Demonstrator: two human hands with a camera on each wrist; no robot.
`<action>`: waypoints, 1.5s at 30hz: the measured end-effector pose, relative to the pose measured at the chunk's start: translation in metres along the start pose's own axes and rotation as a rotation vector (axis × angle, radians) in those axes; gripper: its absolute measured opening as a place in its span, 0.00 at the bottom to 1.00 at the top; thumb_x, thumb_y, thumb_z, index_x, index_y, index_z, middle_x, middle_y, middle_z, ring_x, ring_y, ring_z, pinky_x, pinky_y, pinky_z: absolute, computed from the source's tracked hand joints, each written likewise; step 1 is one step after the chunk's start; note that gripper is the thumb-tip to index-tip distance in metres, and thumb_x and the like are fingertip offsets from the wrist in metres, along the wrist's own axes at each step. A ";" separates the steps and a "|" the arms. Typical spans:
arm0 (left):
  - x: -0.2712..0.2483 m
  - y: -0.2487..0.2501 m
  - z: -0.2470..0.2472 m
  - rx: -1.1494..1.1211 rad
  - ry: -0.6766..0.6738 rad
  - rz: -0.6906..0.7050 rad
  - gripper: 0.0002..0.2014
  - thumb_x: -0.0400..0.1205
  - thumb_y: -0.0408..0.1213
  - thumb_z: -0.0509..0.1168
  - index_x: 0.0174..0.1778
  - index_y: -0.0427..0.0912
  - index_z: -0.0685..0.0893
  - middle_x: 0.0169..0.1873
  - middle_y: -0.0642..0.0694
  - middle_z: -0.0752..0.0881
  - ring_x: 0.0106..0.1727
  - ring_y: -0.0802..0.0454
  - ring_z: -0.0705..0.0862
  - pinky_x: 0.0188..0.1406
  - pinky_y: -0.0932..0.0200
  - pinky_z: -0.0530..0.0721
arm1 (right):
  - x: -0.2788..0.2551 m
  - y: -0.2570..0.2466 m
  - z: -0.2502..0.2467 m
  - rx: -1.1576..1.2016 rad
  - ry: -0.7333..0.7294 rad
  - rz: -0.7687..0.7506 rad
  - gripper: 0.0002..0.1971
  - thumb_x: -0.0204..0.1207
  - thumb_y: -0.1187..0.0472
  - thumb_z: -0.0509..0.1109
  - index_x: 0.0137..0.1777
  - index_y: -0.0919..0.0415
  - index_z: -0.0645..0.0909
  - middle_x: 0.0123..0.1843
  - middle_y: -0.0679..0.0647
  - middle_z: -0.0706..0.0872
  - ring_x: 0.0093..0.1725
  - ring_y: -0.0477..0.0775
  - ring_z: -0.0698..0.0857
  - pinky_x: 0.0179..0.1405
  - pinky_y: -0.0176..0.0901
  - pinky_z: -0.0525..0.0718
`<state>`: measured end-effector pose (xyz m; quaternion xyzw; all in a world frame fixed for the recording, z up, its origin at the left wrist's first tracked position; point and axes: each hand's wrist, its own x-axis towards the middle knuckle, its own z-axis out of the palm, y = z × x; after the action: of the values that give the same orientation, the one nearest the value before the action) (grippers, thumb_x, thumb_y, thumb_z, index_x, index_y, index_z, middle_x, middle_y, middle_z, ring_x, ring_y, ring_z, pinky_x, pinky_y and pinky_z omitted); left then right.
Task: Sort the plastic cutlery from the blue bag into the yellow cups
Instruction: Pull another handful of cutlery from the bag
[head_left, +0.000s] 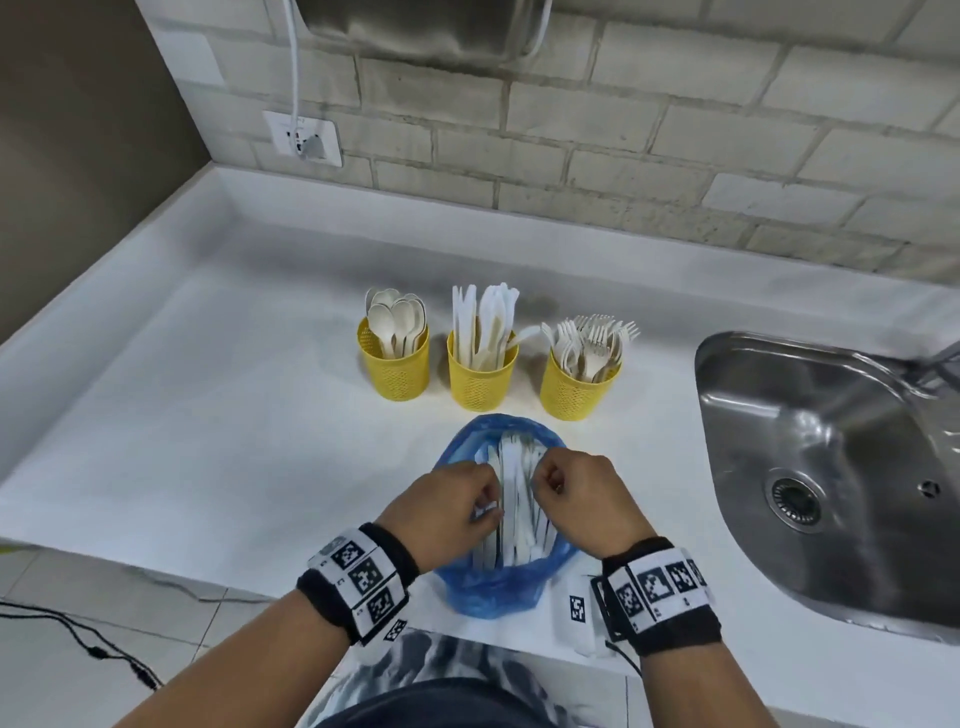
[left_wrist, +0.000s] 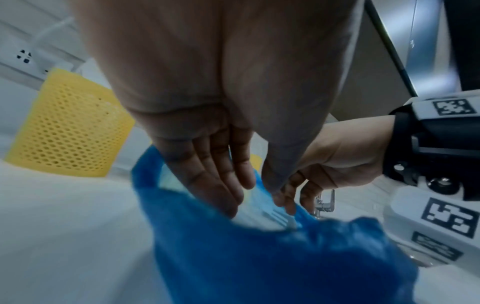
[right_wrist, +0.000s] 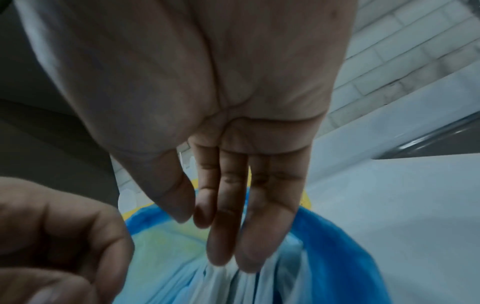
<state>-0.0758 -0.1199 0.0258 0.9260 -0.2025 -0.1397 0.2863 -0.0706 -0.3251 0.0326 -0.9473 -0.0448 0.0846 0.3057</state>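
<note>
A blue bag (head_left: 498, 592) lies open near the counter's front edge, with white plastic cutlery (head_left: 514, 499) inside it. Both hands are in its mouth. My left hand (head_left: 488, 499) holds a few white pieces between fingers and thumb. My right hand (head_left: 543, 475) rests its fingertips (right_wrist: 244, 265) on the cutlery handles without closing round any. Behind the bag stand three yellow mesh cups in a row: spoons (head_left: 395, 369) on the left, knives (head_left: 480, 379) in the middle, forks (head_left: 576, 387) on the right. In the left wrist view my left hand (left_wrist: 253, 197) reaches into the bag (left_wrist: 259, 267).
A steel sink (head_left: 831, 467) is set into the white counter at the right. A wall socket (head_left: 304, 137) with a plugged cable sits at the back left. A small tag marker (head_left: 577, 608) lies by the bag. A black cable (head_left: 78, 639) runs over the floor.
</note>
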 end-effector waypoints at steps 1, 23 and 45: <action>0.000 -0.004 0.002 0.002 -0.037 -0.020 0.07 0.82 0.45 0.69 0.52 0.48 0.83 0.46 0.53 0.86 0.46 0.54 0.85 0.52 0.49 0.86 | -0.004 -0.001 0.002 -0.017 -0.030 0.033 0.09 0.79 0.61 0.68 0.38 0.60 0.84 0.35 0.52 0.89 0.38 0.56 0.87 0.41 0.51 0.83; 0.025 0.000 0.039 0.002 0.108 -0.311 0.32 0.75 0.67 0.67 0.59 0.41 0.84 0.50 0.43 0.88 0.51 0.45 0.89 0.47 0.54 0.85 | -0.034 -0.033 0.052 -0.004 0.148 0.327 0.09 0.75 0.74 0.65 0.53 0.65 0.76 0.52 0.63 0.84 0.50 0.65 0.84 0.44 0.49 0.79; 0.037 -0.015 0.027 -0.255 0.008 -0.442 0.21 0.71 0.38 0.78 0.59 0.38 0.85 0.51 0.46 0.89 0.54 0.49 0.88 0.46 0.60 0.80 | -0.021 -0.036 0.056 0.232 0.108 0.381 0.31 0.73 0.68 0.75 0.74 0.61 0.65 0.55 0.53 0.81 0.52 0.57 0.82 0.47 0.40 0.75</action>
<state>-0.0494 -0.1385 -0.0096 0.9047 0.0251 -0.2196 0.3641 -0.1025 -0.2670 0.0114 -0.9003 0.1613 0.0943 0.3931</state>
